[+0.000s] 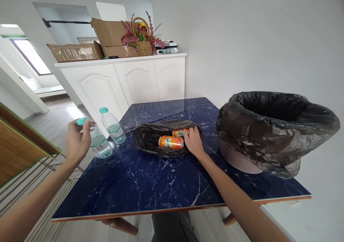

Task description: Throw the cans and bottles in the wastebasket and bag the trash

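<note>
My left hand (77, 140) has its fingers around the upper part of a clear water bottle (101, 145) with a turquoise cap, standing at the table's left edge. Right behind it a second water bottle (114, 129) stands upright. My right hand (194, 142) reaches into the right end of a black plastic bag (146, 136) lying spread open on the table. Its fingers close on an orange drink can (177, 132), partly hidden by them. Another orange can (171, 142) lies on its side in the bag, just in front.
A bin (236, 157) lined with a black bag stands at the right of the blue marble-patterned table (158, 188). Beyond the table, a white cabinet (139, 77) carries cardboard boxes (75, 52) and a flower basket (144, 48). A metal rack (51, 179) is at the left.
</note>
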